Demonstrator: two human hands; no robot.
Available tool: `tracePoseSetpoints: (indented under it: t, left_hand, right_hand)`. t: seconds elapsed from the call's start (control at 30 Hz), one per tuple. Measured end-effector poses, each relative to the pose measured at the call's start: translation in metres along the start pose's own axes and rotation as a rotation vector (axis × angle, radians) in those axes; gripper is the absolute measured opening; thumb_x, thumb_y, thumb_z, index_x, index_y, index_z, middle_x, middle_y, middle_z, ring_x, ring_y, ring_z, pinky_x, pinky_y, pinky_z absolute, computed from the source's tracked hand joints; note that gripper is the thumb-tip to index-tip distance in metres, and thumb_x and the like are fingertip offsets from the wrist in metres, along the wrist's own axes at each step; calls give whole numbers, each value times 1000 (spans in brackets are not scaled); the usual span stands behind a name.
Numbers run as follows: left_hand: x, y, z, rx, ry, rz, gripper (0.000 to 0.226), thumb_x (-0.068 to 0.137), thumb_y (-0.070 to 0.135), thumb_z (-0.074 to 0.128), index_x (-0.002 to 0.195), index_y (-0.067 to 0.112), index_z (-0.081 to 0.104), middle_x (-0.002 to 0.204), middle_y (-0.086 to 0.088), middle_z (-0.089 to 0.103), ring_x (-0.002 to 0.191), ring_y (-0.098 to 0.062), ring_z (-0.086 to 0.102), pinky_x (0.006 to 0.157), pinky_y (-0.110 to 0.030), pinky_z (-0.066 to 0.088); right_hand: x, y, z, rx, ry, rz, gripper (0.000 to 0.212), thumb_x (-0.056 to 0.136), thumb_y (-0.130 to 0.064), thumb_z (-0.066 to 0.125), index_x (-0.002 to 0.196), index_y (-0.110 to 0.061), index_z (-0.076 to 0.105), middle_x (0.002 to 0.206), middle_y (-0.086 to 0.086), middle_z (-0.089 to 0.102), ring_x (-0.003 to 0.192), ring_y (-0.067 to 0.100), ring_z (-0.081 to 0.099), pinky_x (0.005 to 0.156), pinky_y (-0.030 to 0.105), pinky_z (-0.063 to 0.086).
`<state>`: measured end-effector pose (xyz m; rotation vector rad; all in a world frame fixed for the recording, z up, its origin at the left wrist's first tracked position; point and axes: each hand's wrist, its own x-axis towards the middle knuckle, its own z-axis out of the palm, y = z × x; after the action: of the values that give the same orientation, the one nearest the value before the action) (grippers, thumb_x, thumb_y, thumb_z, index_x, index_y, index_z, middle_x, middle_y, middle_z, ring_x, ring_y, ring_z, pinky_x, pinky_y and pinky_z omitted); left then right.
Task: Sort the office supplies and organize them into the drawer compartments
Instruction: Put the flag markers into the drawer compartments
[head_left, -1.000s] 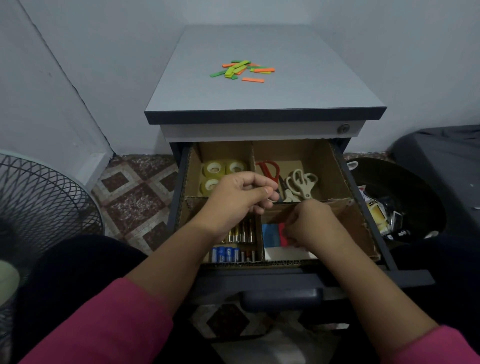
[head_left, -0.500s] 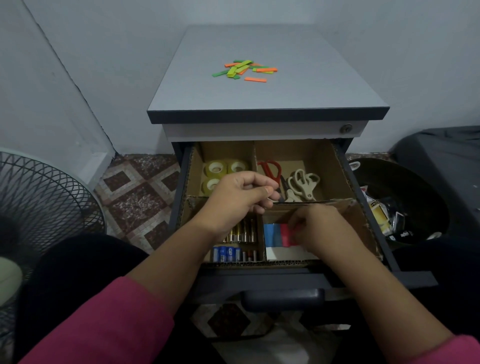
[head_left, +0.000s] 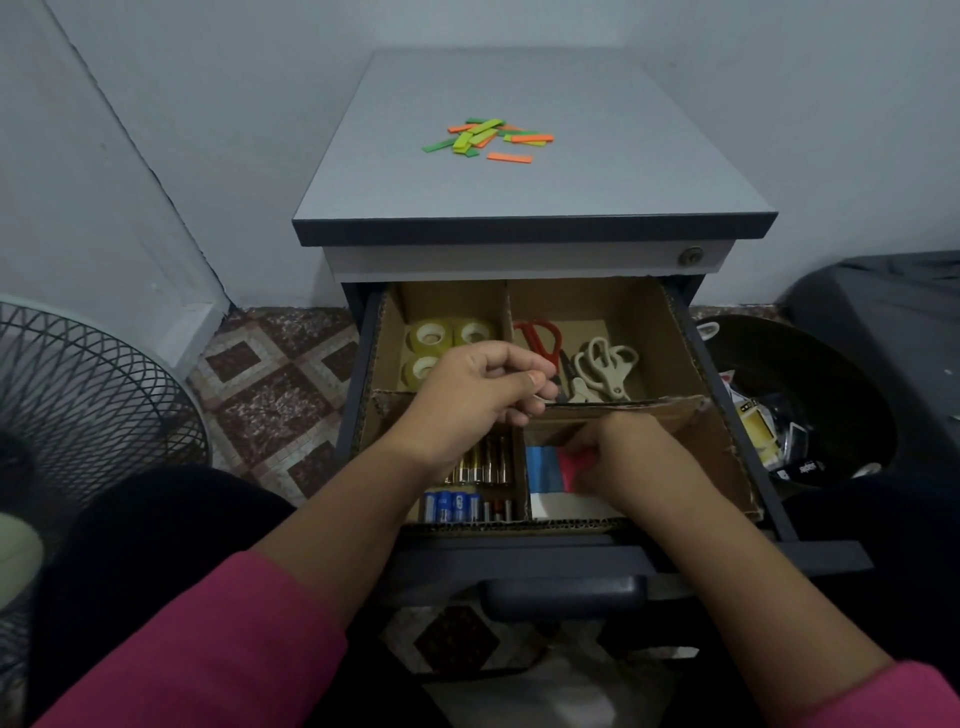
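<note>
The drawer (head_left: 727, 415) stands pulled out beneath the cabinet top, lined with a cardboard insert that splits it into four compartments. The left hand (head_left: 478, 395) hovers over the cross of the dividers with its fingers curled inward and thumb against them; it seems to pinch something small and thin, though what it holds cannot be made out from this angle. The right hand (head_left: 623, 457) reaches down into the near right compartment, fingertips pinching the red piece of a small stack of sticky notes (head_left: 545, 470), blue beside red, with a white pad just nearer. These pads are light and soft-edged; they bend easily and the sheets fan apart, so they are best taken by the bound edge or squeezed flat across both faces rather than lifted by one corner. In the near left compartment lie batteries (head_left: 467, 486), dense for their size, smooth and inclined to roll, so a grip around the barrel suits them. The tape rolls (head_left: 431, 345) in the far left compartment are stiff rings, easy to hook through the core. Two pairs of scissors (head_left: 602, 366) rest in the far right compartment, rigid and pointed, safest taken by the handles. On the cabinet top (head_left: 623, 171), well apart from both hands, a loose scatter of green and orange strips (head_left: 488, 137) waits; thin and nearly weightless, they will need gathering together or sliding to the edge.
</note>
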<state>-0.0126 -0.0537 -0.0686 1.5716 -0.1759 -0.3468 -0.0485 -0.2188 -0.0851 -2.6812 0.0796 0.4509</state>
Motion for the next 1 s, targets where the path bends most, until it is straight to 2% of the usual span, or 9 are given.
tracePoseSetpoints:
  t: [0.07, 0.17, 0.23, 0.37, 0.5, 0.63, 0.73, 0.87, 1.0]
  left_hand:
    - [0, 0, 0, -2, 2, -1, 13, 92, 3, 57, 98, 6, 68, 86, -8, 72, 74, -13, 64, 66, -23, 52]
    - [0, 0, 0, 0, 0, 1, 13, 92, 2, 57, 97, 6, 68, 88, -10, 72, 74, -13, 64, 65, -22, 52]
    - [0, 0, 1, 2, 0, 0, 13, 92, 2, 56, 96, 7, 68, 88, -10, 72, 74, -14, 63, 65, -22, 52]
    - [0, 0, 1, 3, -3, 0, 13, 92, 2, 56, 97, 6, 68, 89, -11, 72, 74, -14, 63, 65, -22, 52]
    - [-1, 1, 1, 0, -1, 2, 13, 92, 1, 56, 99, 4, 67, 90, -12, 72, 74, -14, 63, 65, -22, 52]
    - [-1, 1, 0, 7, 0, -4, 13, 92, 2, 56, 100, 3, 67, 90, -12, 72, 75, -14, 64, 66, -23, 52]
    - [0, 1, -1, 8, -1, -8, 13, 92, 3, 57, 99, 4, 67, 90, -11, 72, 75, -14, 64, 66, -23, 52]
    - [0, 1, 0, 10, 1, -8, 13, 92, 2, 57, 98, 4, 67, 90, -12, 72, 74, -14, 64, 65, -22, 52]
    - [0, 1, -1, 10, 7, -6, 13, 92, 2, 57, 97, 6, 68, 89, -12, 72, 74, -14, 64, 65, -23, 53]
  right_hand:
    - [1, -1, -2, -12, -7, -6, 24, 79, -17, 68, 103, -22, 71, 102, 2, 68, 95, 21, 63, 83, 33, 52]
    - [5, -9, -12, -147, -149, 4, 33, 87, -21, 63, 119, -24, 65, 119, 3, 63, 109, 22, 59, 93, 32, 49]
    - [5, -13, -17, -198, -182, 14, 35, 89, -24, 61, 124, -28, 63, 124, 3, 61, 113, 21, 57, 96, 31, 47]
    - [1, -14, -18, -229, -145, -19, 35, 88, -25, 63, 123, -29, 64, 123, 3, 61, 114, 20, 56, 95, 29, 46]
    - [1, -6, -9, -151, -5, -26, 31, 86, -19, 63, 114, -34, 68, 111, 2, 66, 101, 19, 61, 89, 30, 50]
    - [4, 14, -16, -180, 71, 150, 19, 84, -15, 60, 94, -26, 71, 92, 2, 66, 87, 22, 64, 80, 34, 55]
    - [4, 30, -19, -307, 81, 225, 12, 83, -22, 61, 90, -17, 68, 82, 2, 62, 84, 24, 64, 71, 33, 53]
    - [5, 34, -11, -334, 81, 223, 16, 90, -23, 54, 95, -14, 65, 89, 4, 62, 91, 24, 64, 70, 30, 48]
    - [7, 34, -11, -331, 96, 240, 17, 91, -19, 52, 98, -10, 65, 101, 7, 66, 96, 25, 64, 75, 32, 50]
